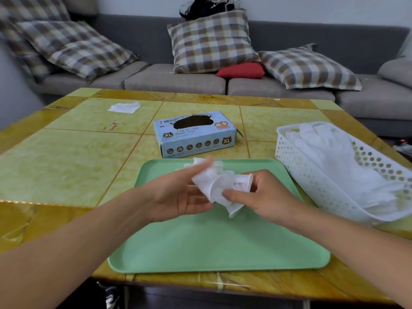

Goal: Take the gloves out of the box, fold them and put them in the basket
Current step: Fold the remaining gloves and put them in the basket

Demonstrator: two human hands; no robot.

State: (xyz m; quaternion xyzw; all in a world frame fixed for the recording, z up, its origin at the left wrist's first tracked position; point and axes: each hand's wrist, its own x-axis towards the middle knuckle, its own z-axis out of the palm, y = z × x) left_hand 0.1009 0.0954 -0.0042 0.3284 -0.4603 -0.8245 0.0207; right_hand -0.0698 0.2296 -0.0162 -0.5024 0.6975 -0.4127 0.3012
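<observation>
A crumpled white glove (217,185) hangs above the green tray (218,244), held between both hands. My left hand (178,192) grips its left side with fingers and thumb. My right hand (265,196) pinches its right edge between thumb and fingers. The light blue glove box (196,137) lies on the table behind the tray, its dark oval opening facing up. To the right stands the white perforated basket (312,177), with several white gloves (347,168) lying inside.
The yellow-green tiled table (66,166) carries a white tissue (124,107) at the far left. Behind the table runs a grey sofa (178,81) with plaid cushions and a red pillow (242,70).
</observation>
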